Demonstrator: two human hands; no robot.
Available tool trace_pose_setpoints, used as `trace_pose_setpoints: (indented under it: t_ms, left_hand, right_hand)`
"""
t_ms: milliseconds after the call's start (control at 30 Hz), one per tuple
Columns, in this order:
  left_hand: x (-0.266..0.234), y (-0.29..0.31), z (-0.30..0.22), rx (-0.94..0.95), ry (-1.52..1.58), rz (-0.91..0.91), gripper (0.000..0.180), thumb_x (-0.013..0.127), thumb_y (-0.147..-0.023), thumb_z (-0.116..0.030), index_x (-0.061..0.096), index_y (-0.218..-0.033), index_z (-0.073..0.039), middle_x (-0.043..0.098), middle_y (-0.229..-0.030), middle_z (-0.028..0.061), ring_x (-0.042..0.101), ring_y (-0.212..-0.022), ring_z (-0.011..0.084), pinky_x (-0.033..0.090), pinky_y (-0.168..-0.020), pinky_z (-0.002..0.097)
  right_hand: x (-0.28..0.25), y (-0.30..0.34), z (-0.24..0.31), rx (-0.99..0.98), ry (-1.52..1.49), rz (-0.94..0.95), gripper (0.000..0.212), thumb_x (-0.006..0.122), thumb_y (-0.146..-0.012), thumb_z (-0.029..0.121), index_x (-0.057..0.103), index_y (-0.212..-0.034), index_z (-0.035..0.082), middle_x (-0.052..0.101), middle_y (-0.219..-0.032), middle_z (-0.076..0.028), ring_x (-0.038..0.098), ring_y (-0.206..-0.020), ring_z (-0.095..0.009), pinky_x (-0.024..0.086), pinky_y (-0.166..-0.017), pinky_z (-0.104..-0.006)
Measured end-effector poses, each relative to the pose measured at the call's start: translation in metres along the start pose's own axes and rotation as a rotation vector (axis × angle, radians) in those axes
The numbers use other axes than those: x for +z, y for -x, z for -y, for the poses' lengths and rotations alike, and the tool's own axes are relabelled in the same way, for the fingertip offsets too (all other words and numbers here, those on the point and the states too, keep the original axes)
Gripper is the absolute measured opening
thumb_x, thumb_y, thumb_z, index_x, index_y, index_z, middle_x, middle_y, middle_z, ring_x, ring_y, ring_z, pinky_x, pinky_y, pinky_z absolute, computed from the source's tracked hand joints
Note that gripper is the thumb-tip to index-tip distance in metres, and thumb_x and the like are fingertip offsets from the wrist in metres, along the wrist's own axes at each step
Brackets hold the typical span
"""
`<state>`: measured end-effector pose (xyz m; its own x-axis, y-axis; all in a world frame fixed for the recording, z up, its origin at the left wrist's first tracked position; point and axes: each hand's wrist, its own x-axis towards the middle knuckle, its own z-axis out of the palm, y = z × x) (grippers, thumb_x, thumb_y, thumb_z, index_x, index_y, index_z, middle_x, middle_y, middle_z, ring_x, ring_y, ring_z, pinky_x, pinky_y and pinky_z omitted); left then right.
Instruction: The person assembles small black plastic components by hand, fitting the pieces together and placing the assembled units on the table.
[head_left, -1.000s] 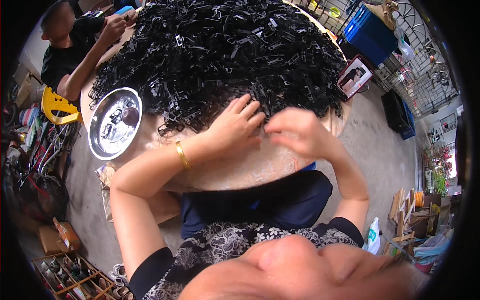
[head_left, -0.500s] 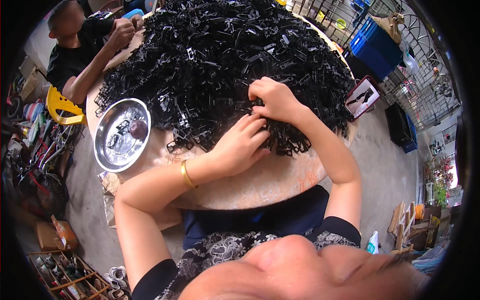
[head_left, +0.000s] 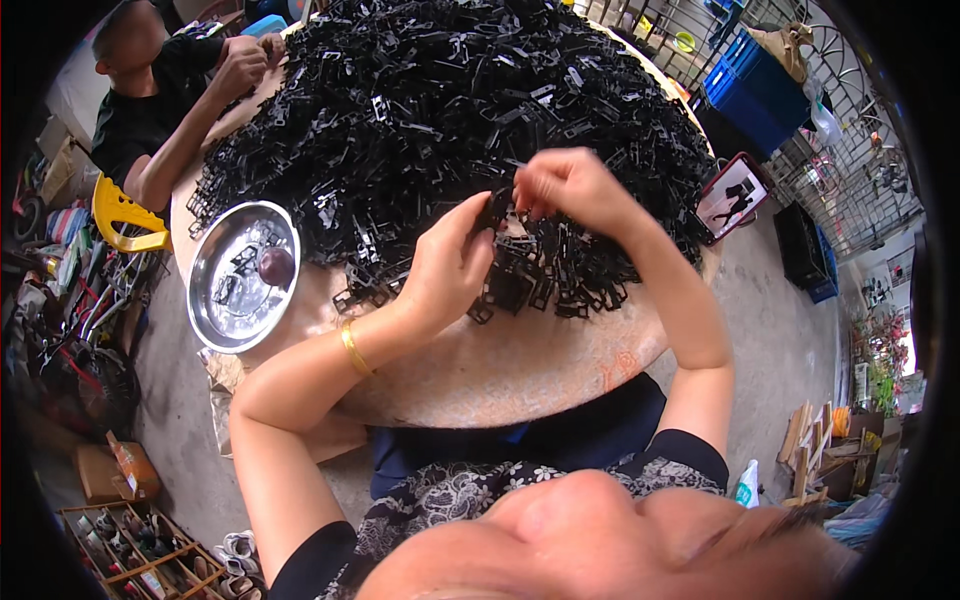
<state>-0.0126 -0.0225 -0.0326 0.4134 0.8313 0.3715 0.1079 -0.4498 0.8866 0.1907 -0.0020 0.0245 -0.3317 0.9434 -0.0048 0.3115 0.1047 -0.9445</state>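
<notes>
A large heap of small flat black plastic clips (head_left: pixel 420 110) covers most of the round table (head_left: pixel 480 385). At the heap's near edge, my left hand (head_left: pixel 450 265) pinches a black plastic clip (head_left: pixel 492 212) between thumb and fingers. Just right of it is my right hand (head_left: pixel 580 192), slightly blurred, its fingers curled together in a pinch. Whatever lies between those fingertips is too small to make out. On the left of the table, a shiny metal bowl (head_left: pixel 205 335) contains a few black clips and a dark purple round object (head_left: pixel 277 266).
A tablet or phone (head_left: pixel 733 198) leans at the table's right edge. Across at the far left, another person's hands (head_left: pixel 245 65) are together beside the heap. A yellow plastic seat back (head_left: pixel 125 215) stands left of the table; blue crates (head_left: pixel 755 95) are at the far right.
My left hand has turned upward and moved slightly left, lifting a black clip off the heap. My right hand has shifted a little right. The screen's picture differs.
</notes>
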Motion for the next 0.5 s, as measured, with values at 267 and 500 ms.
trace_pose_setpoints:
  t_ms: [267,500]
  left_hand:
    - [0.007,0.019,-0.021,0.361,-0.121,0.576,0.032,0.054,-0.076,0.001,0.056,-0.108,0.001,0.059,-0.085,0.0149,0.058,-0.072,0.0277,0.049,-0.068,0.0361]
    - [0.011,0.015,-0.008,0.482,-0.271,0.476,0.031,0.06,-0.074,-0.001,0.058,-0.105,0.001,0.058,-0.085,0.0157,0.058,-0.078,0.0322,0.049,-0.069,0.0393]
  right_hand:
    - [-0.027,-0.051,-0.021,-0.315,0.771,-0.193,0.024,0.065,-0.077,0.02,0.065,-0.094,0.003,0.066,-0.084,-0.012,0.064,-0.075,-0.02,0.05,-0.07,-0.0306]
    - [0.011,-0.031,-0.03,-0.439,1.162,-0.117,0.033,0.069,-0.071,0.021,0.062,-0.101,0.006,0.059,-0.104,-0.01,0.055,-0.099,-0.028,0.046,-0.084,-0.0365]
